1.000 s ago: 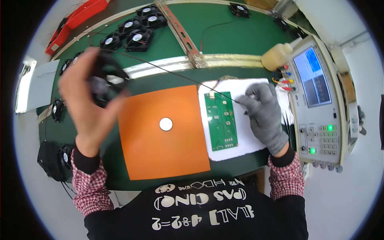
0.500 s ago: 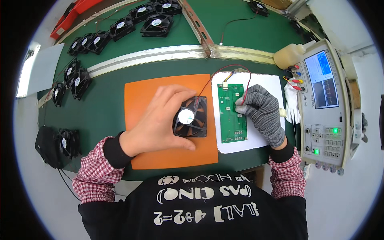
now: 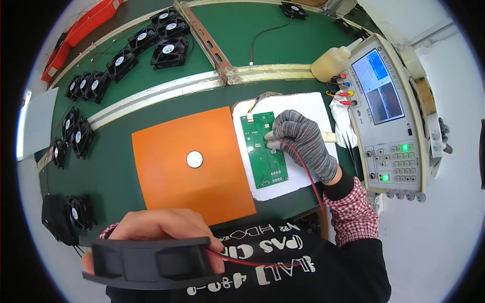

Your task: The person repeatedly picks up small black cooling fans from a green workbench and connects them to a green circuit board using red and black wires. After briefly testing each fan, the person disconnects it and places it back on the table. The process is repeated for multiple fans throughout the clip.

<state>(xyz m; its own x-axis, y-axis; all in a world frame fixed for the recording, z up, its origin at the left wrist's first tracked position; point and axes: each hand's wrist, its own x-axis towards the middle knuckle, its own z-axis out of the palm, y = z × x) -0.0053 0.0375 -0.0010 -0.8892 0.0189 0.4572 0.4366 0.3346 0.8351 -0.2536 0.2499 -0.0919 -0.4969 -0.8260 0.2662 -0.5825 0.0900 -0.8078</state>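
Fingers of the right hand (image 3: 304, 145) pinch the wire (image 3: 306, 169) over the board (image 3: 263, 159), its long axis fore-and-aft; those of the left hand (image 3: 169, 224) clasp the fan (image 3: 151, 262), lower left.

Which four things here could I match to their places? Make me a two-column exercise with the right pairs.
Things:
1. Fan nearest the camera
2. Circuit board
3. White round spot
4. Bottle

Places:
A. Around the middle of the orange mat
B. Beside the machine with a screen
C. In the left hand
D. On the white sheet

Pairs: 1-C, 2-D, 3-A, 4-B.
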